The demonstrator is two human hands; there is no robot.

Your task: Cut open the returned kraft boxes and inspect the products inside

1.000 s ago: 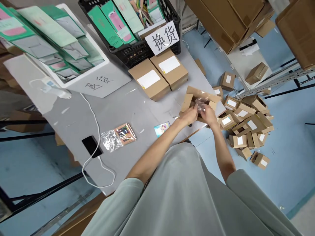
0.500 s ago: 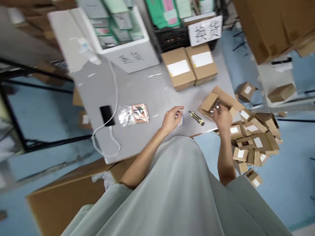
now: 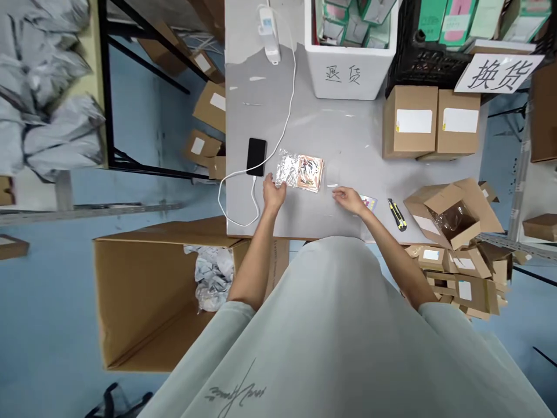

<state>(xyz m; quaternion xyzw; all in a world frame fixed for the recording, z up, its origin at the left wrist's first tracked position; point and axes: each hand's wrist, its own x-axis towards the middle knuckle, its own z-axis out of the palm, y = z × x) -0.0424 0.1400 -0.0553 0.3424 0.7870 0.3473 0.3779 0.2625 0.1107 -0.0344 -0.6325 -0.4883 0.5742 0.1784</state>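
On the grey table, a flat pinkish-orange packet (image 3: 310, 173) lies in a clear plastic sleeve (image 3: 287, 168). My left hand (image 3: 274, 194) is just beside the sleeve's left end, thumb and fingers apart, holding nothing; whether it touches the plastic I cannot tell. To the packet's right, my right hand (image 3: 349, 200) reaches leftward with fingers stretched out and nothing in them. A small colourful card (image 3: 369, 202) pokes out by the right wrist. Farther right lies a yellow and black utility knife (image 3: 397, 215). A black phone (image 3: 256, 155) with a white cable rests behind my left hand.
An open cardboard box (image 3: 429, 207) with clear plastic inside sits at the table's right edge, above piled boxes (image 3: 472, 290). Two closed boxes (image 3: 413, 142), a white bin (image 3: 348, 87) and a black crate (image 3: 422, 67) stand at the back. A large open carton (image 3: 139, 302) is below left.
My right hand has come out of the open box and moved left toward the packet. My left hand has moved to the packet's left side. The view has turned and shifted left.
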